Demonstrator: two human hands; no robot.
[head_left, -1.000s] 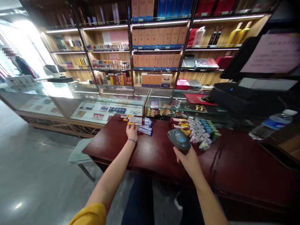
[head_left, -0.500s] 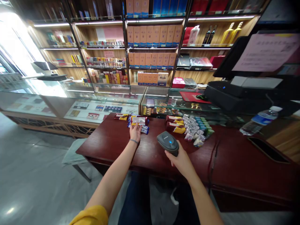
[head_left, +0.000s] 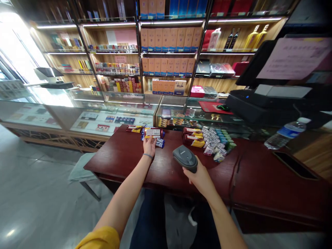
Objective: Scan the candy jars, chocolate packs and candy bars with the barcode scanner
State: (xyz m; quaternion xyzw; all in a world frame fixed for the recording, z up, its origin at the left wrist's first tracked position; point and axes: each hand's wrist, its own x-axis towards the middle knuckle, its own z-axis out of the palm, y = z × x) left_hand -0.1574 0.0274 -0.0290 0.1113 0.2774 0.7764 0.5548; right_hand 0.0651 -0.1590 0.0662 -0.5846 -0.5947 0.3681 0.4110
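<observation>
My left hand (head_left: 149, 146) reaches across the dark red wooden table (head_left: 124, 157) and grips a flat snack pack (head_left: 153, 132), its white label side facing up. Blue-wrapped bars (head_left: 160, 142) lie just beside that hand. My right hand (head_left: 198, 175) is closed around the handle of a grey barcode scanner (head_left: 185, 158), held above the table a little right of the left hand, its head turned toward the pack.
Red-and-yellow packs (head_left: 192, 136) and several small round tins (head_left: 217, 143) sit to the right on the table. A glass display counter (head_left: 109, 105) stands behind. A cash register (head_left: 255, 103), a water bottle (head_left: 285, 134) and a dark phone (head_left: 294, 165) are at the right.
The scanner and my right hand moved left, nearer the pack, and its blue light no longer shows. The view swung slightly right. My left hand keeps hold of the pack.
</observation>
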